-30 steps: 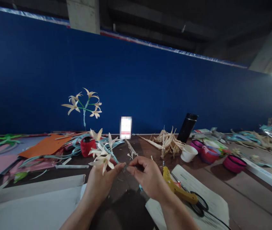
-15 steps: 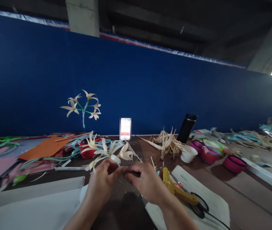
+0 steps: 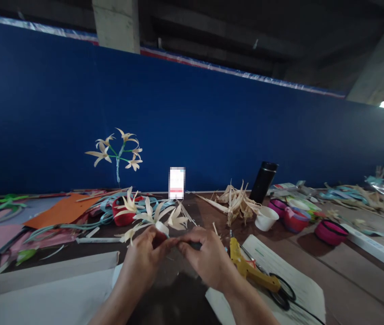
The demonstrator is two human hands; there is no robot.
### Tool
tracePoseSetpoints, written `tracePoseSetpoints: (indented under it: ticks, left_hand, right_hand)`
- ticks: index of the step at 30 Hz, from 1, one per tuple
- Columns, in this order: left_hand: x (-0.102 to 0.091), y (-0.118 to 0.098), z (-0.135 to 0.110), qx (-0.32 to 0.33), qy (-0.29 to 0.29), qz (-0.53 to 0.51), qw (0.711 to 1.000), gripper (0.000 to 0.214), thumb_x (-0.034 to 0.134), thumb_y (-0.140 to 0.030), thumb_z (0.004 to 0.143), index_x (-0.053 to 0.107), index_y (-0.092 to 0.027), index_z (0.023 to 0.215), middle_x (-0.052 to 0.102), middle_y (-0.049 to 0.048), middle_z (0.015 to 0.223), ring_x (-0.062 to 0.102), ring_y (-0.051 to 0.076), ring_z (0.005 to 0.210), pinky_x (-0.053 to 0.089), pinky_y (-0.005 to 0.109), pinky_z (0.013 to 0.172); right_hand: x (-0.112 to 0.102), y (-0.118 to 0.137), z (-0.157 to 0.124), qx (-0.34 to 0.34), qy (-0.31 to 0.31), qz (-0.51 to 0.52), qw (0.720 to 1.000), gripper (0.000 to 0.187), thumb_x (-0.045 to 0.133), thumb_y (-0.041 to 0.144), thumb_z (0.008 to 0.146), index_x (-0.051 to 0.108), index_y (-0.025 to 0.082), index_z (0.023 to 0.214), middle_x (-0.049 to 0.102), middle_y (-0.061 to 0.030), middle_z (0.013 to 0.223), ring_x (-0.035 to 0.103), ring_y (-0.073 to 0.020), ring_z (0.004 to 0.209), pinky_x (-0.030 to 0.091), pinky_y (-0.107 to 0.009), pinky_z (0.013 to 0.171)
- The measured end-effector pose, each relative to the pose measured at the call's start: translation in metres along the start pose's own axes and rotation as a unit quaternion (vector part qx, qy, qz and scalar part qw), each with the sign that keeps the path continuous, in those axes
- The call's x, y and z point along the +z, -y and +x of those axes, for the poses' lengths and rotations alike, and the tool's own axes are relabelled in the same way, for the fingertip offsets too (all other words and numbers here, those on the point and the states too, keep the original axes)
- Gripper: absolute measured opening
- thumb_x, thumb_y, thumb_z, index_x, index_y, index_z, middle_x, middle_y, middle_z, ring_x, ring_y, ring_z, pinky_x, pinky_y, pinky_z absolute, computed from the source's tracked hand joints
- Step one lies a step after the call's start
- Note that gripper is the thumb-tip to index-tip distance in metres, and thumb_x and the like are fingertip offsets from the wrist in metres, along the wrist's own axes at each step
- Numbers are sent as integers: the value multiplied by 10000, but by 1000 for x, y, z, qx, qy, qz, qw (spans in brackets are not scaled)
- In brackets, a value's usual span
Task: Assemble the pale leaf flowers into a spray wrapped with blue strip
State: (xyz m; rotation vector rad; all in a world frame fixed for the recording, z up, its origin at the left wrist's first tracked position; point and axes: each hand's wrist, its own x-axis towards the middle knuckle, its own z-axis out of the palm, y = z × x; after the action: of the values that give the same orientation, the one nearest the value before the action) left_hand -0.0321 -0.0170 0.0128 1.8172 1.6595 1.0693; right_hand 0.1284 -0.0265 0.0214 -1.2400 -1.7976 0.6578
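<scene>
My left hand (image 3: pixel 144 257) is closed around the stem of a cluster of cream paper flowers (image 3: pixel 151 216), whose petals fan out just above my fingers. My right hand (image 3: pixel 205 257) is pinched at the same stem, fingertips meeting those of the left hand; what it pinches is small and dark, and I cannot make it out clearly. Both hands hover low over the dark brown table (image 3: pixel 340 280), near its front edge.
A yellow glue gun (image 3: pixel 246 266) and black scissors (image 3: pixel 279 293) lie on a printed sheet (image 3: pixel 279 262) right of my hands. A red thread spool (image 3: pixel 120 212), coloured paper sheets (image 3: pixel 59 207) and teal strips lie left. A finished flower stalk (image 3: pixel 119 153), black flask (image 3: pixel 262 180), white cup (image 3: pixel 266 217) and dried husks (image 3: pixel 235 201) stand further back.
The flower cluster has turned from hanging towards the left to fanning out above my fingers. Both hands closed in tighter together on the stem and shifted slightly away from me.
</scene>
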Motion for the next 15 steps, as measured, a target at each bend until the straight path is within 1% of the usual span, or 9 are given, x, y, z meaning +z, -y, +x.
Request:
tracePoseSetpoints:
  ticks: [4,6,8,11,13,15]
  left_hand:
    - [-2,-7,-1,-20,15,-8,1000,275,548,-459,707,588,-196,639,621,-2,581,557,175,578,386,248,541]
    - [-4,-11,-2,-26,25,-4,999,274,539,-459,714,597,-200,647,626,-2,566,567,182,571,393,255,548]
    - [-5,-13,-2,-21,30,-3,999,271,526,-454,726,602,-206,646,617,-7,532,577,189,566,401,260,562]
    - [-4,-9,-2,-4,36,-1,999,273,505,-427,747,613,-214,616,605,-9,502,595,199,594,413,262,593]
    - [-3,-4,-2,9,43,2,999,266,504,-403,753,625,-215,608,635,-1,546,605,202,628,418,262,615]
    - [-1,0,-1,20,42,-3,999,236,515,-393,751,646,-216,664,676,8,633,615,206,666,423,265,635]
  right_hand:
    - [1,1,-1,12,-27,6,1000,136,599,173,702,728,194,742,669,-14,734,606,-151,713,440,-215,651]
    - [2,0,-1,23,-21,19,999,129,603,179,692,724,182,737,664,-11,715,596,-145,677,430,-200,592]
    - [4,-4,-2,42,0,27,999,123,618,200,684,723,173,741,647,-4,666,573,-133,606,399,-190,515]
    - [8,-11,-3,56,10,18,998,108,661,243,659,722,168,708,621,3,616,534,-124,546,350,-190,461]
    - [10,-16,-4,45,2,13,999,96,666,251,662,716,168,669,616,3,614,527,-128,561,345,-193,473]
    - [12,-20,-5,37,-3,20,999,112,658,256,674,704,163,634,600,6,590,515,-127,559,334,-192,473]
